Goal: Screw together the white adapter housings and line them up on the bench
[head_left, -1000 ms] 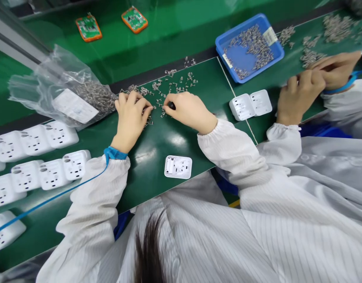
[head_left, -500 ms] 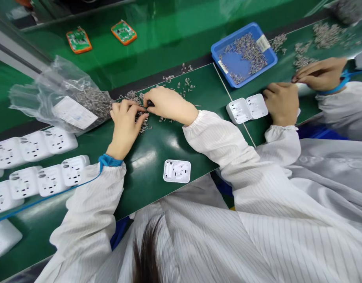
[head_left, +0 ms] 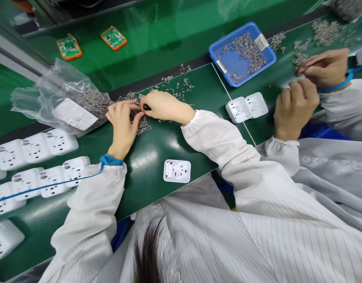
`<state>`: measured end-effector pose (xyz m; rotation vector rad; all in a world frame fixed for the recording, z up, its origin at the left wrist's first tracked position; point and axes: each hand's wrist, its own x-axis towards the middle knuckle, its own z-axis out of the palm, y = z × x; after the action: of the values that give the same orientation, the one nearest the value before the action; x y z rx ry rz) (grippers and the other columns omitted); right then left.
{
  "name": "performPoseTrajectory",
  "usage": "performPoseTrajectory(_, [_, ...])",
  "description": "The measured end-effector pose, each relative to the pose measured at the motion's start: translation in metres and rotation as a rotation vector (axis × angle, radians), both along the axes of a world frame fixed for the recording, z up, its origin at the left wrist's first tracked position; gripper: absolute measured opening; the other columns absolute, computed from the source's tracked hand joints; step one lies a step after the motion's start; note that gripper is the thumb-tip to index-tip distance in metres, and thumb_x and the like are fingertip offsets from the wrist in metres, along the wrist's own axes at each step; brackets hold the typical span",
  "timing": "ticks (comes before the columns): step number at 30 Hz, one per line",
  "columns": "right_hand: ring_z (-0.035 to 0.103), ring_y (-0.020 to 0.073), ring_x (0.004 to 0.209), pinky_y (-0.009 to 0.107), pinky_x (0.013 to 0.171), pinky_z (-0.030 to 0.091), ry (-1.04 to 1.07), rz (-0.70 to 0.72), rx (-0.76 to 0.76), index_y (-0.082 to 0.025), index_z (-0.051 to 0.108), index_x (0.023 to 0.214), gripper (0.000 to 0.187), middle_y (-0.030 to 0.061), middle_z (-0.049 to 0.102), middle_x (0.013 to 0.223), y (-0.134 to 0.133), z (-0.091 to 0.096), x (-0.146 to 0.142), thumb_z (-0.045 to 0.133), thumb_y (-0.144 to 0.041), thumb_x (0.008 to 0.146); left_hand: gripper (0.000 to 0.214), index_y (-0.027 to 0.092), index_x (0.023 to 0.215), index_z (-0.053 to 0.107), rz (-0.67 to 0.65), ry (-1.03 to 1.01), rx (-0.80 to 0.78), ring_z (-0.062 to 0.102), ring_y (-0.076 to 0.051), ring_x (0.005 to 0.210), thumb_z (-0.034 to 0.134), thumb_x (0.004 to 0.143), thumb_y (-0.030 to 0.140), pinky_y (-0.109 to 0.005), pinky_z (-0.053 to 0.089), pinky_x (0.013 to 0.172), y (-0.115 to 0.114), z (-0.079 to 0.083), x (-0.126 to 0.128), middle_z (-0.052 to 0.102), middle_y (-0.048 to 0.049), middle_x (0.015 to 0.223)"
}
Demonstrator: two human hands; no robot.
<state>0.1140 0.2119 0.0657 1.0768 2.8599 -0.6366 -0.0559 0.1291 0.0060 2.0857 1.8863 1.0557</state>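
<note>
Green desk [head_left: 153,173]: we find metal clips [head_left: 144,126] just beside the left hand [head_left: 121,124], the nearer, its grip unreadable; the right hand [head_left: 166,105] clamps a black object [head_left: 146,107].

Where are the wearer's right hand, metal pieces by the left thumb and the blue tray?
Right hand [head_left: 165,106], head view: its back.
Metal pieces [head_left: 143,125], head view: visible pile.
Blue tray [head_left: 236,61], head view: bare floor.

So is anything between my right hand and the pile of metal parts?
Nothing visible: your right hand is at the pile of metal parts itself. Your left hand is there too, its fingers close to the right's, hiding some parts.
</note>
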Motion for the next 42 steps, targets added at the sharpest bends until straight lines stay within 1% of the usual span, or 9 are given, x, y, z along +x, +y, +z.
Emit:
performPoseTrajectory(4, [0.060,0.0277,0.117,0.044,0.101,0.048,0.018,-0.028,-0.015,-0.013,0.066,0.113,0.024,0.0107,0.066,0.120,0.001,-0.005,0.000,0.052,-0.023,0.097,0.032,0.027,0.122,0.061,-0.015,0.045,0.000,0.047,-0.035,0.122,0.064,0.090,0.028,-0.055,0.033,0.104,0.000,-0.002,0.001,0.060,-0.0086,0.129])
performPoseTrajectory(12, [0.060,0.0253,0.115,0.039,0.098,0.046,-0.001,0.004,-0.018,-0.012,0.062,0.113,0.030,0.0119,0.064,0.125,0.002,0.002,0.007,0.037,-0.025,0.102,0.025,0.025,0.109,0.065,-0.017,0.041,-0.046,0.042,-0.037,0.127,0.064,0.085,0.027,-0.058,0.031,0.108,-0.002,-0.002,0.002,0.057,-0.0088,0.132])
performPoseTrajectory(16, [0.061,0.0185,0.104,0.031,0.092,0.045,0.197,-0.023,-0.087,-0.011,0.059,0.110,0.023,0.0102,0.067,0.115,0.004,0.008,0.013,0.041,-0.022,0.101,0.019,0.023,0.102,0.064,-0.011,0.008,0.012,0.045,-0.035,0.125,0.067,0.084,0.028,-0.056,0.032,0.107,-0.001,-0.002,0.002,0.058,-0.0086,0.130])
performPoseTrajectory(22, [0.058,0.0098,0.089,0.023,0.082,0.045,0.503,-0.032,-0.230,-0.012,0.053,0.104,0.015,0.0044,0.062,0.105,-0.010,0.005,0.020,0.042,-0.021,0.102,0.013,0.023,0.105,0.059,-0.112,-0.194,0.163,0.057,-0.024,0.115,0.057,0.099,0.034,-0.046,0.040,0.105,-0.010,0.008,0.007,0.065,-0.0055,0.117])
performPoseTrajectory(26, [0.056,0.0053,0.074,0.020,0.070,0.045,0.610,0.030,-0.335,-0.014,0.046,0.116,0.018,0.0035,0.061,0.110,-0.029,-0.005,0.024,0.044,-0.027,0.103,0.014,0.022,0.108,0.058,-0.107,-0.391,0.184,0.063,-0.018,0.101,0.055,0.102,0.034,-0.035,0.050,0.091,-0.027,0.011,0.013,0.062,-0.0033,0.104])
performPoseTrajectory(31, [0.062,0.0120,0.097,0.028,0.090,0.047,0.530,0.069,-0.251,-0.014,0.050,0.121,0.024,0.0040,0.066,0.109,-0.043,-0.007,0.023,0.048,-0.030,0.102,0.022,0.022,0.105,0.055,-0.063,-0.519,0.136,0.065,-0.016,0.093,0.059,0.100,0.043,-0.031,0.054,0.082,-0.036,0.008,0.016,0.059,-0.0035,0.100])
performPoseTrajectory(35, [0.058,0.0152,0.118,0.031,0.103,0.042,0.398,0.025,-0.164,-0.016,0.050,0.127,0.033,0.0069,0.059,0.131,-0.044,0.002,0.024,0.035,-0.035,0.106,0.026,0.024,0.104,0.053,-0.029,-0.513,0.077,0.065,-0.016,0.086,0.057,0.099,0.049,-0.032,0.056,0.079,-0.032,0.007,0.016,0.060,-0.0043,0.100])
performPoseTrajectory(39, [0.054,0.0165,0.123,0.032,0.106,0.041,0.395,0.083,-0.085,-0.017,0.044,0.139,0.041,0.0081,0.052,0.141,-0.047,0.005,0.026,0.032,-0.040,0.108,0.030,0.024,0.101,0.055,-0.023,-0.462,0.075,0.066,-0.018,0.089,0.063,0.094,0.053,-0.033,0.057,0.080,-0.031,0.008,0.016,0.063,-0.0039,0.099])
performPoseTrajectory(42, [0.055,0.0173,0.120,0.031,0.100,0.043,0.367,0.084,-0.052,-0.017,0.047,0.136,0.040,0.0075,0.053,0.139,-0.051,0.003,0.026,0.034,-0.041,0.107,0.032,0.023,0.097,0.054,-0.017,-0.461,0.113,0.065,-0.016,0.087,0.071,0.090,0.050,-0.032,0.056,0.078,-0.032,0.009,0.016,0.063,-0.0015,0.094])
